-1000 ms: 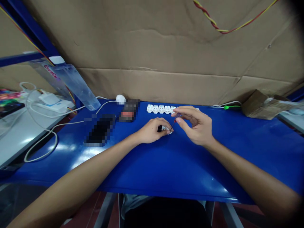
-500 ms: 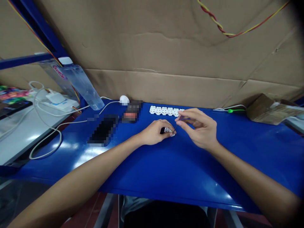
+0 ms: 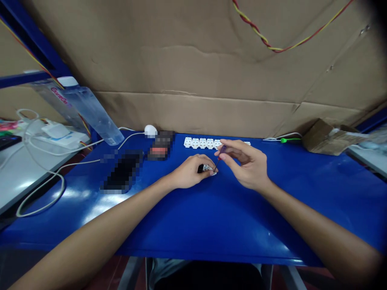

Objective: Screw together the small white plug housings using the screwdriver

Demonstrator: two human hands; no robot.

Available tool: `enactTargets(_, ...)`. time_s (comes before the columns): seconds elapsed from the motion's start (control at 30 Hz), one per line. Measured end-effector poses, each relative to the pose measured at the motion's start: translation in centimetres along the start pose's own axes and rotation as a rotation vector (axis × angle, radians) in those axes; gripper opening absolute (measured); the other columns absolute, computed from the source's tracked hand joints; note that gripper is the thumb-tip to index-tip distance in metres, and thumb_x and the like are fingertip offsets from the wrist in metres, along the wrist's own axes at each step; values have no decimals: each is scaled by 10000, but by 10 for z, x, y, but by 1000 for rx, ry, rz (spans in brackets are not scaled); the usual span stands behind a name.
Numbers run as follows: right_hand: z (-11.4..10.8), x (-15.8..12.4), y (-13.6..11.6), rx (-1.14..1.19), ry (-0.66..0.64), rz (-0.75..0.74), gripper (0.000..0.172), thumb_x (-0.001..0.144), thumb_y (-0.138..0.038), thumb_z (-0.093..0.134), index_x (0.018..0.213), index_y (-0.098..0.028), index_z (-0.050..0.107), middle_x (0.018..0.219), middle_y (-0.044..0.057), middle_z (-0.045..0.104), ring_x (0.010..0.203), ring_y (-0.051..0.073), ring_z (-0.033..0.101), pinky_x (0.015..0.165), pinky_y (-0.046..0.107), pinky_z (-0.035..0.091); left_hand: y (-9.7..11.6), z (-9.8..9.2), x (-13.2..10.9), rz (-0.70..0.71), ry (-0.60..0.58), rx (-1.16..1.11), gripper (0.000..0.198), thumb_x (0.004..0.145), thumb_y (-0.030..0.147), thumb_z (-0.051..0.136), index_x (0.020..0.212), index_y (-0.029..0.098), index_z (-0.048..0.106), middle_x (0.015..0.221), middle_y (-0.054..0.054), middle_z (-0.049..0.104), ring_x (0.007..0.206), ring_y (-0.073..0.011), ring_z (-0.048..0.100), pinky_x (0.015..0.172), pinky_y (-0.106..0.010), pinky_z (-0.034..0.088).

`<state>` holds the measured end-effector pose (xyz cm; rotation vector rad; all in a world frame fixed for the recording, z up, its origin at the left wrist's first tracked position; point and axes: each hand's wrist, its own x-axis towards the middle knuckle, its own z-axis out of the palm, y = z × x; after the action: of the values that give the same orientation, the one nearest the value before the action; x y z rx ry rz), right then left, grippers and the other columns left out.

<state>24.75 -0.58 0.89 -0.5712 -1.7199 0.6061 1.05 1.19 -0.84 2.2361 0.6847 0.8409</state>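
Observation:
My left hand [image 3: 191,172] rests on the blue table, its thumb and fingers closed round a small white plastic part [image 3: 208,168] with a black area beside it. In my right hand [image 3: 246,164] a small screwdriver [image 3: 223,150] with a purple and red handle is pinched between thumb and fingers. Its thin shaft slants down to the left, and the tip meets the white part; exactly where is too small to tell. Behind my hands stands a row of several similar white plastic parts [image 3: 202,143], some hidden by my right hand.
On the blue table [image 3: 193,225] lie a phone [image 3: 122,171] and a dark pixelated item [image 3: 161,146] to the left. A clear bottle [image 3: 93,114] leans at the back left near white cables [image 3: 62,185]. A cardboard box [image 3: 325,137] sits at the back right, beside a green-tipped item [image 3: 287,140].
The view has shifted, so most things sit slightly further left. More of the screwdriver's handle shows between my right fingers. Both hands keep their hold.

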Motion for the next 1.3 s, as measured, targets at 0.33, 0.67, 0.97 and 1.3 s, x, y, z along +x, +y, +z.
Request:
enactTargets(0.33,0,2,-3,-27,27,-26,459,998,-182,867,1404,-395,834,1201,24,848,1027,204,854,883,394,771,2,-1,0,-3,4,3,118,1075,196,740,1018,234,837,1104,-55,866,1088,-231,798,1042,-437,623)
enactTargets(0.67,-1,3,-6,-29,-19,-52,503,990,-138,869,1408,-416,837,1249,16,838,1059,189,847,863,346,771,2,-2,-1,-16,-10,0,122,1073,175,737,1032,235,836,1123,-44,865,1097,-226,795,1047,-425,610)
enactTargets(0.97,-2,1,-5,52,-64,-13,467,1059,-143,772,1482,-339,783,1317,42,861,1089,206,886,975,375,771,8,-2,0,-74,-10,12,99,1090,221,710,1033,220,792,1070,-42,849,1007,-212,785,973,-391,598)
enactTargets(1.3,-1,3,-1,21,61,-18,419,1076,-176,757,1464,-335,778,1222,40,866,1063,208,871,952,392,764,2,-17,1,-157,105,157,127,1061,222,707,1090,240,829,1086,-30,863,996,-210,792,935,-396,584)
